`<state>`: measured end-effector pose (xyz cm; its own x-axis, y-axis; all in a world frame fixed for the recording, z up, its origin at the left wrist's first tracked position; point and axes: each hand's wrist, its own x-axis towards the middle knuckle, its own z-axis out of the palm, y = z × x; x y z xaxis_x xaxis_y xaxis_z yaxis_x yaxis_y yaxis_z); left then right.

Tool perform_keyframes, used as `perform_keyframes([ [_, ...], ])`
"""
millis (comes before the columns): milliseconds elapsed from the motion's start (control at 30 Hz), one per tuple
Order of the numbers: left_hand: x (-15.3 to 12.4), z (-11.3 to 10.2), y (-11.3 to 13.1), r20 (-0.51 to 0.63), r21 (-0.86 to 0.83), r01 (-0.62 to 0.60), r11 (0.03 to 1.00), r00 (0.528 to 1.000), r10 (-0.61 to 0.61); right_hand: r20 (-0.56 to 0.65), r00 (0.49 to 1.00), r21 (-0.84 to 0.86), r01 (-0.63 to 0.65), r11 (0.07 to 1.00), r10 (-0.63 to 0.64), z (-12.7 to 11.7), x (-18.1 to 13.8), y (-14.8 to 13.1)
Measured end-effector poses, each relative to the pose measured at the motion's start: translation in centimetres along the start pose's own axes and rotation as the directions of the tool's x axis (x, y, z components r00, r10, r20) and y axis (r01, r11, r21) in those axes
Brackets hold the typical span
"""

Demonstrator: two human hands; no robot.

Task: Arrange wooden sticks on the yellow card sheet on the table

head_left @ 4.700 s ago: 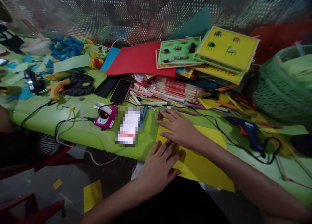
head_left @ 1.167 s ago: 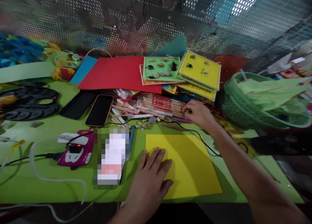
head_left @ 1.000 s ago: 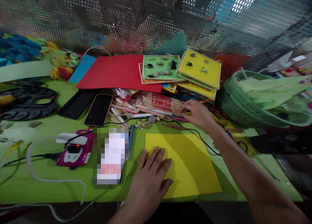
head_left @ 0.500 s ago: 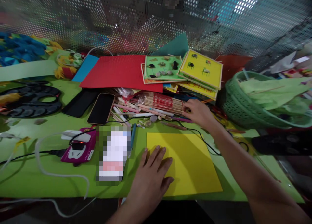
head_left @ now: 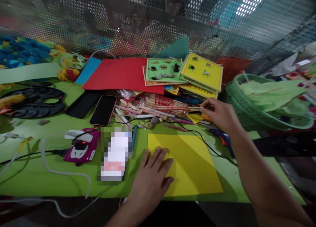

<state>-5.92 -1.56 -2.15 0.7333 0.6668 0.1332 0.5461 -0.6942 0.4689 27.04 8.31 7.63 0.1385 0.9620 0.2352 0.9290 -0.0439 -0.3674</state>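
Head view: left hand [head_left: 153, 174] flat, fingers spread, on yellow sheet [head_left: 191, 164] at table's [head_left: 61, 186] near edge; right hand [head_left: 221, 114] pinching thin sticks [head_left: 190, 107] beside wrapped bundle [head_left: 165, 100] (no sticks on sheet yet).

Right grip [head_left: 218, 114] is in a neat little pinch, forearm [head_left: 251, 167] reaching out behind it; left hand [head_left: 153, 174] just sits palm-down, spread out, left of that grip.

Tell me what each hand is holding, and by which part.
The right hand pinches thin sticks by one end; how many is unclear. The left hand holds nothing: it lies over the yellow sheet's left edge.
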Motion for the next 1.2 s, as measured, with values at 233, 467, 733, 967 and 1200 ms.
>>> perform_keyframes([
  [233, -0.1, 0.1, 0.1, 0.001, -0.007, 0.007, 1.0, 1.0, -0.007, -0.101, 0.969, 0.351, -0.179, 0.919, 0.227, -5.5, -1.5, 2.8],
  [467, 0.0, -0.1, 0.2, -0.006, -0.009, 0.005, 1.0, 1.0, -0.005, -0.129, 0.951, 0.582, -0.157, 0.798, 0.282, -4.9, -0.4, 1.6],
  [733, -0.4, 0.3, 0.0, -0.068, -0.003, -0.01, 1.0, 0.998, 0.01, -0.063, 0.998, 0.378, -0.001, 0.926, 0.026, 5.7, 3.5, -1.7],
  [967, -0.2, 0.2, 0.0, -0.036, -0.016, -0.007, 1.0, 0.999, 0.006, -0.014, 0.999, 0.445, -0.038, 0.895, 0.05, 5.9, 4.4, -0.7],
  [1200, -0.3, -0.9, -0.1, -0.173, -0.14, -0.024, 0.99, 0.985, -0.001, 0.039, 0.974, 0.733, -0.18, 0.656, 0.224, 3.7, 2.0, -1.4],
])
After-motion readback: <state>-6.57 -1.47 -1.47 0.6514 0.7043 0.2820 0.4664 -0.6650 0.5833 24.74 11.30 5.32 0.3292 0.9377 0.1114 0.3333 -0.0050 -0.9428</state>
